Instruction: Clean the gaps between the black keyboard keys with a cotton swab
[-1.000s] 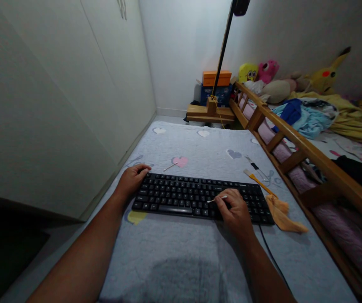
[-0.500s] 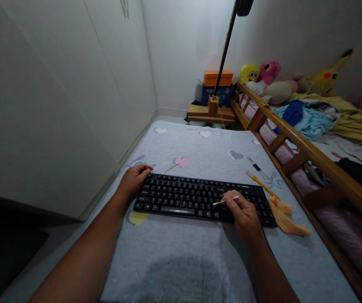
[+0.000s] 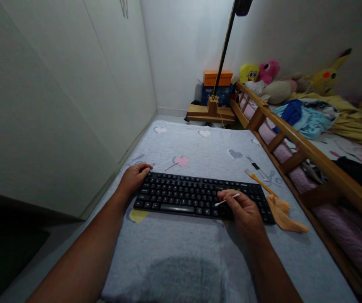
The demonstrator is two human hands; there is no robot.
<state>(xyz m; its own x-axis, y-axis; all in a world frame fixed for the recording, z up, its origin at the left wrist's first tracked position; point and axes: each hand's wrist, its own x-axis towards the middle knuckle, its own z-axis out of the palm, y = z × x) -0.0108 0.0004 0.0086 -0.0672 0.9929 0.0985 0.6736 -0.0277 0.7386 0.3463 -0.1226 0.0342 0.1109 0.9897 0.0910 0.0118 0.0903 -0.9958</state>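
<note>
A black keyboard (image 3: pixel 187 194) lies across a grey blanket with heart patterns (image 3: pixel 199 143). My left hand (image 3: pixel 133 179) grips the keyboard's upper left corner, fingers curled over its edge. My right hand (image 3: pixel 245 210) rests over the right part of the keys and pinches a thin white cotton swab (image 3: pixel 227 200), whose tip points left and down onto the keys. The keyboard's black cable (image 3: pixel 278 256) runs back past my right forearm.
An orange cloth (image 3: pixel 283 214) lies by the keyboard's right end, with an orange-handled brush (image 3: pixel 258 181) and a small black tool (image 3: pixel 255 165) beyond it. Another swab (image 3: pixel 170 166) lies behind the keyboard. A wooden bed rail (image 3: pixel 294 139) runs along the right, white cupboard doors (image 3: pixel 57 92) on the left.
My right hand has slid to the right along the keys with the swab. My left hand stays on the keyboard's corner.
</note>
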